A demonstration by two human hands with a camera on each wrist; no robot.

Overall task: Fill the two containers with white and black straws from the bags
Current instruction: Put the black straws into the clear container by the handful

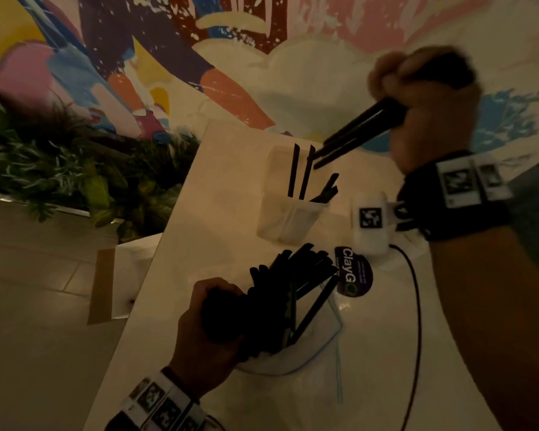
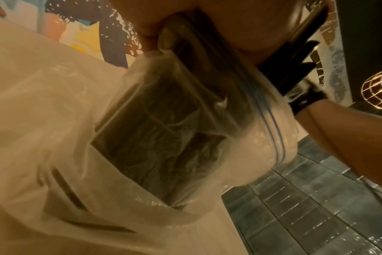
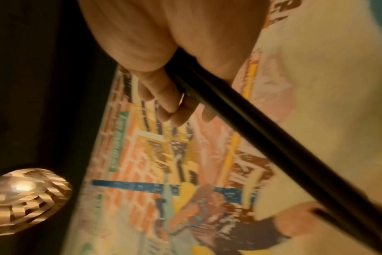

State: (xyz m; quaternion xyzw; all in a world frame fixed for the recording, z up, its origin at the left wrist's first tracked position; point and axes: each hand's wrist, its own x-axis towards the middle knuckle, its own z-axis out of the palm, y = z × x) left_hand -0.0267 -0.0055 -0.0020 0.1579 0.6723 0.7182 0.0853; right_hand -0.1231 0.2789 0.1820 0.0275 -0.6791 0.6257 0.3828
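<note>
My right hand [image 1: 417,88] grips a bunch of black straws [image 1: 355,138] above the table, their tips pointing down-left at a clear container [image 1: 288,209]. That container holds a few black straws [image 1: 305,175] standing upright. My left hand [image 1: 209,325] holds a clear zip bag [image 1: 311,346] near the table's front, with many black straws [image 1: 293,281] fanning out of its mouth. The left wrist view shows the crumpled bag [image 2: 164,138] close up. In the right wrist view my fingers [image 3: 164,96] curl round the black straws [image 3: 262,134]. No white straws or second container are in view.
A white table [image 1: 224,244] carries a round dark ClayGo sticker [image 1: 353,275] and a black cable [image 1: 416,306]. Green plants [image 1: 59,157] and a painted mural stand behind. A cardboard-backed panel [image 1: 112,284] leans beside the table's left edge.
</note>
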